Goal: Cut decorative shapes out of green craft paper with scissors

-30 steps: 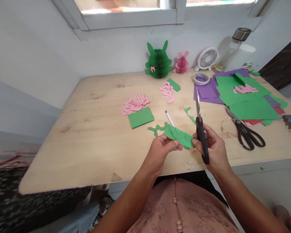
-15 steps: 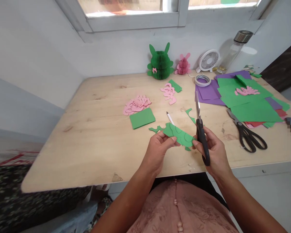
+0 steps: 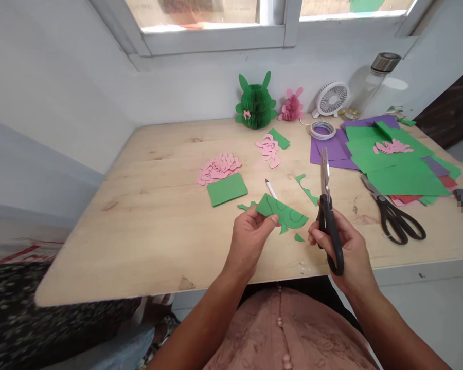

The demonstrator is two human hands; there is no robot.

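My left hand (image 3: 250, 239) pinches a piece of green paper (image 3: 281, 215) with pencilled curved lines on it and a scalloped cut edge. My right hand (image 3: 345, 246) grips black-handled scissors (image 3: 329, 221), their shut steel blades pointing up, just right of the paper and not touching it. A small green scrap (image 3: 299, 237) lies on the table below the paper. Another cut green strip (image 3: 306, 188) lies beyond the scissors, and a narrow green offcut (image 3: 247, 206) sits just left of the held piece.
The pine tabletop (image 3: 119, 241) holds a pink cut-out pile (image 3: 218, 169), a green rectangle (image 3: 227, 189), a white pen (image 3: 270, 188) and second scissors (image 3: 397, 224). Coloured paper sheets (image 3: 405, 177), a tape roll (image 3: 322, 130), paper rabbits (image 3: 255, 101), a fan (image 3: 332, 98) and a bottle (image 3: 370, 87) stand behind.
The scissors have moved right, away from the green paper, and their blades have shut. A small green scrap now lies separate on the table. The held paper has shifted slightly left.
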